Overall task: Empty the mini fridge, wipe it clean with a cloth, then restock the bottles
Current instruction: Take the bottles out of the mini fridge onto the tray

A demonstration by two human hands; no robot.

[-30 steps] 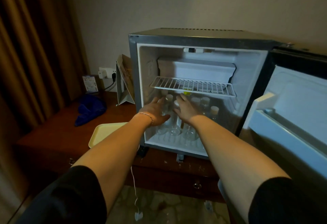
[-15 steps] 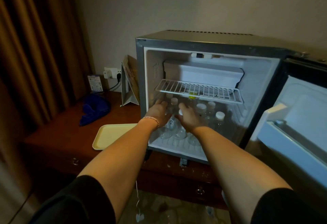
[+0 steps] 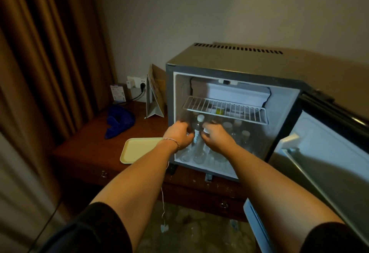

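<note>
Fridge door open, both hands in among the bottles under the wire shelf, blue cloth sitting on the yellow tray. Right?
Not quite. In the head view the blue cloth lies on the wooden desk behind the yellow tray, not on it; the tray holds nothing. The rest stands: door open, left hand and right hand among the bottles under the wire shelf.

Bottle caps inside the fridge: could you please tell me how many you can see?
5 at least: one white cap between the hands, three at right, one yellow behind the shelf. The hands likely hide more.

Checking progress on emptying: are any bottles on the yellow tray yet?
No, the tray lies bare on the desk, while the bottles stand inside the fridge.
</note>
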